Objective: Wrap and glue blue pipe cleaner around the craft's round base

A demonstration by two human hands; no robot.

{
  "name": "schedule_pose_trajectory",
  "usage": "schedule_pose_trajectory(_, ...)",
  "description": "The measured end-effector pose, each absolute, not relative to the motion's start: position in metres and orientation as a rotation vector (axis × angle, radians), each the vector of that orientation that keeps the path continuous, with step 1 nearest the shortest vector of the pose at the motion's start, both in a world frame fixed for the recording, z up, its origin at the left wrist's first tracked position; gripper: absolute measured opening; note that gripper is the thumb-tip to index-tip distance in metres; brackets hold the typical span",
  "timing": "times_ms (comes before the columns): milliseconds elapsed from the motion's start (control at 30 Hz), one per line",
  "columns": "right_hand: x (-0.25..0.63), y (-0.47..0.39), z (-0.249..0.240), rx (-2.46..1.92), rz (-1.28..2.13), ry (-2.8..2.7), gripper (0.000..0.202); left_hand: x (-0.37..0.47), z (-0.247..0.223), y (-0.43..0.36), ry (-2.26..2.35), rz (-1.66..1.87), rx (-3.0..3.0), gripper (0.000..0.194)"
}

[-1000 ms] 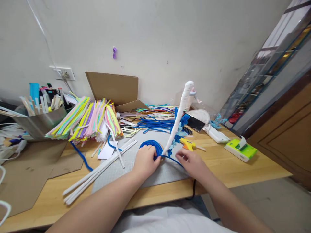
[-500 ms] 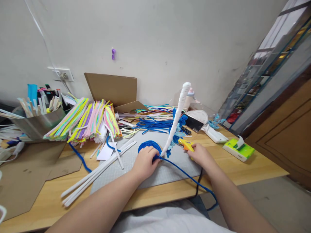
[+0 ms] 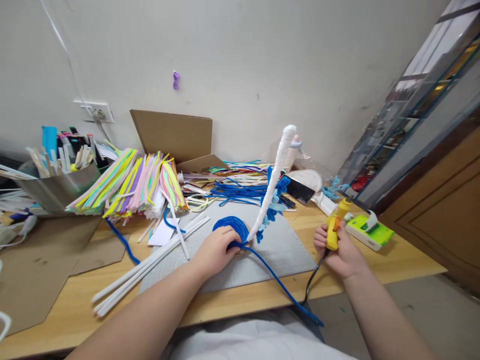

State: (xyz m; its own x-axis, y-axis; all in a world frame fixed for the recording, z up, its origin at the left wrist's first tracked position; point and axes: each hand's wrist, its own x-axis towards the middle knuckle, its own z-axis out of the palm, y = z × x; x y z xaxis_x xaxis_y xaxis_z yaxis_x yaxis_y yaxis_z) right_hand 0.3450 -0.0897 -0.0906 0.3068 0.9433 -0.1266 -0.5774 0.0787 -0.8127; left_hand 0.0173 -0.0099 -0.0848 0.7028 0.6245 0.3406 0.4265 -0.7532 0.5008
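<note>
My left hand (image 3: 215, 251) is closed at the front edge of a round base covered in coiled blue pipe cleaner (image 3: 232, 226), pinching the strand against it. The loose blue tail (image 3: 275, 272) runs right and hangs past the table edge. A curved white wrapped stem (image 3: 275, 175) rises from the base's right side, with blue flowers (image 3: 273, 212) along it. My right hand (image 3: 347, 257) grips a yellow glue gun (image 3: 333, 227) by its handle, nozzle pointing up and away, off to the right of the mat. Its black cord (image 3: 310, 284) trails down over the table edge.
White sticks (image 3: 150, 267) lie across the left of the grey mat (image 3: 285, 260). Behind are colourful pipe cleaner bundles (image 3: 142, 187), loose blue pipe cleaners (image 3: 240, 191) and a phone (image 3: 299, 189). A green tissue pack (image 3: 369, 231) sits right of the glue gun; cardboard (image 3: 41, 272) covers the left.
My right hand has drawn the glue gun away from the base to the right and turned it nozzle-up. The blue tail has shifted slightly left; my left hand stays at the base.
</note>
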Motion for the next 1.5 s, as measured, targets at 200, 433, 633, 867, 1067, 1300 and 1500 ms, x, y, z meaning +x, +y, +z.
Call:
schedule_pose_trajectory(200, 0.337, -0.106, -0.096, -1.144, 0.994, -0.797, 0.023, 0.013, -0.080, -0.008, 0.805, 0.712, 2.498, 0.014)
schedule_pose_trajectory(433, 0.329, -0.127, -0.103, -1.656, 1.094, -1.499, 0.033, 0.007, -0.074, -0.003, 0.768, 0.660, 2.526, 0.008)
schedule_pose_trajectory(633, 0.296, -0.120, -0.098, -1.683, 0.893, -1.739, 0.033, 0.007, -0.077, -0.002, 0.789, 0.672, 2.513, 0.008)
schedule_pose_trajectory(867, 0.257, -0.115, -0.092, -1.610, 0.820, -1.724, 0.032, 0.008, -0.077, -0.003, 0.784, 0.694, 2.503, 0.007)
schedule_pose_trajectory(1067, 0.245, -0.112, -0.100, -1.615, 0.642, -1.789, 0.031, 0.008, -0.078, -0.003, 0.780, 0.703, 2.520, 0.008)
schedule_pose_trajectory(1300, 0.240, -0.110, -0.102, -1.698, 0.586, -1.852, 0.037, 0.008, -0.078, -0.003, 0.786, 0.691, 2.531, 0.010)
schedule_pose_trajectory(1500, 0.240, -0.111, -0.101, -1.695, 0.580, -1.893, 0.037, 0.008, -0.078, -0.003, 0.786, 0.685, 2.537, 0.010)
